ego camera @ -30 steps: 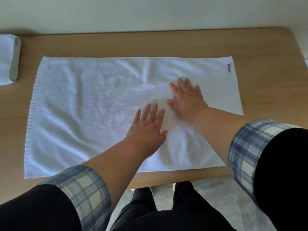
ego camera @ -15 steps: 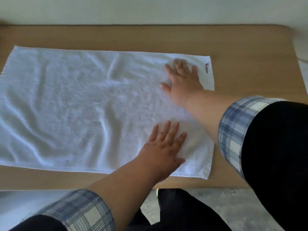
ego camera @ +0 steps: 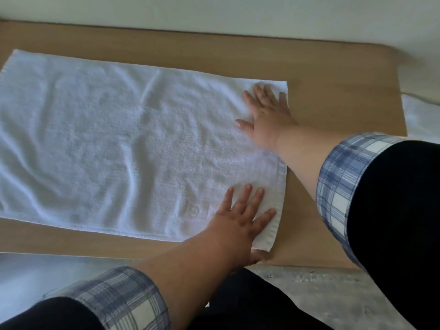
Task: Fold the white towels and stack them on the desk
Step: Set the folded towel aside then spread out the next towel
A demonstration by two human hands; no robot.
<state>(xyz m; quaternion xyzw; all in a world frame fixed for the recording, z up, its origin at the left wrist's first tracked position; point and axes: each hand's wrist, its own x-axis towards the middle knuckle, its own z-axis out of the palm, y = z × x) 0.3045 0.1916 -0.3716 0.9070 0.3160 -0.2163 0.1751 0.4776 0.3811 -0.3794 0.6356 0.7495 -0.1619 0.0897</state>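
**One towel, two flat hands on it**

We count one white towel (ego camera: 107, 144), spread open on the wooden desk (ego camera: 333, 75), plus two hands and two plaid cuffs. The left hand (ego camera: 240, 220) lies palm down on the towel's near corner with its fingers straight and fanned wide, gripping nothing. The right hand (ego camera: 264, 115) is just as flat on the far corner, fingers spread and the thumb pointing back across the cloth. Between the two hands runs the towel's short hemmed edge, a smooth woven band.

Now for what we can't see. The towel stretches well away from both thumbs, and its other end is cut off by the frame. Raised lettering sits beside the left hand's little finger, half under the hand, so we can't read it. The left thumb is down by the towel's very corner at the desk's front edge, and whether it is under the cloth we cannot tell. There is a tiny dark mark by the right hand's little finger, too small to make out.

The towel is looped terry, soft and rippled with shallow creases. The desk is smooth, pale wood with a rounded corner beyond the right hand. The blue-and-white plaid cuffs (ego camera: 338, 186) are turned back over dark sleeves.
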